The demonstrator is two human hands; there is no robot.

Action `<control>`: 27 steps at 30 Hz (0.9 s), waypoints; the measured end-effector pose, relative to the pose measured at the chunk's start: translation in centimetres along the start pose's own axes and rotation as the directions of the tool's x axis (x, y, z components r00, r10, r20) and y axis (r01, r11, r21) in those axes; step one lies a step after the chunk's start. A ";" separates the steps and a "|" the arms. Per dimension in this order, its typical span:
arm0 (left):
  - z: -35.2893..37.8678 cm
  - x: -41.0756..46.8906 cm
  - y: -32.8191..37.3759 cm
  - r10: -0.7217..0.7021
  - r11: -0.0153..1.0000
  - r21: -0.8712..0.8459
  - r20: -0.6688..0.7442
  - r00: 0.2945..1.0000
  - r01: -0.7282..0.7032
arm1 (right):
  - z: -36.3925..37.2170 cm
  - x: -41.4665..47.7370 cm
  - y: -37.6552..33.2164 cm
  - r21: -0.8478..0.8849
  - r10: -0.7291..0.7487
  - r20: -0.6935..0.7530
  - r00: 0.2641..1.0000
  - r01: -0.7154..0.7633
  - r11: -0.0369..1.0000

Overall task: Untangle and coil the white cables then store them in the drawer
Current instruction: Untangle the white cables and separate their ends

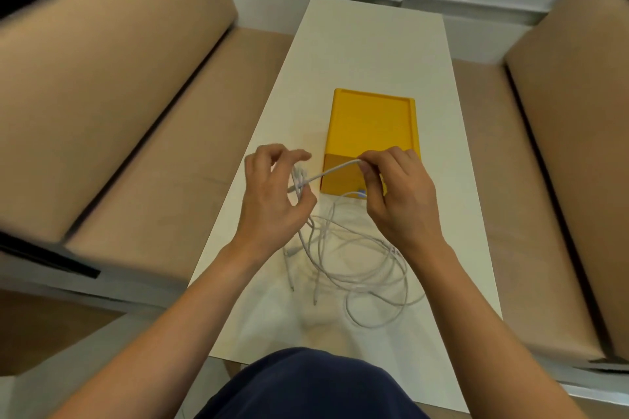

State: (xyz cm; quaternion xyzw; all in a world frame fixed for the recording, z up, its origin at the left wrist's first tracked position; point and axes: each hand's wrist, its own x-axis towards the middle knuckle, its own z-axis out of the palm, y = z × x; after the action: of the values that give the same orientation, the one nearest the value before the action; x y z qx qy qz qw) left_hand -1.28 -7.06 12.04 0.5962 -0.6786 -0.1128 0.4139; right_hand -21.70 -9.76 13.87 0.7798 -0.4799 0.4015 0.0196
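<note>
A tan sofa (102, 95) stood along the left side of the white bench (367, 54). The left hand (272, 194) was raised over the near left part of the bench, its grip pinching a small bunched section of the white cables (357, 258) between thumb and fingertips, with the other fingers curled above it. From that bunch a single strand ran taut, rising to the right, across to the right hand. The rest of the cables lay in loose, overlapping loops on the bench below and between the two hands, with several plug ends pointing toward the near edge. Individual cables could not be told apart within the tangle. A yellow drawer box (371, 133) sat on the bench just beyond the hands, its front face toward the person. The right hand (398, 194) was held in front of that face, its grip pinching the taut strand between thumb and forefinger. A second tan sofa (561, 146) stood along the right side.
</note>
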 end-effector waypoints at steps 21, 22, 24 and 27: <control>1.6 -2.8 -2.1 -0.258 0.958 -0.037 0.313 0.914 0.283 | -2.5 1.7 0.4 0.118 0.212 -0.101 0.972 -0.199 0.973; 1.5 -2.5 -1.7 -0.247 0.964 -0.019 0.306 0.919 0.265 | -2.3 1.6 0.2 0.136 0.211 -0.090 0.973 -0.198 0.971; 0.8 -1.3 -0.2 -0.245 0.955 -0.095 0.287 0.926 0.282 | -1.9 1.4 -0.5 0.189 0.236 -0.098 0.967 -0.214 0.958; -0.5 0.8 2.7 -0.246 0.756 -0.486 0.411 0.878 0.439 | -1.4 0.8 -1.6 0.242 0.261 -0.108 0.959 -0.229 0.943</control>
State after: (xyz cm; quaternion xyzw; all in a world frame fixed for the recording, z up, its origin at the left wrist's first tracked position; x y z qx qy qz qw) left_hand -2.76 -6.94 14.45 0.5349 -0.5497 -0.4792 0.4267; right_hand -21.13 -8.86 15.88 0.6812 -0.5217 0.5063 -0.0864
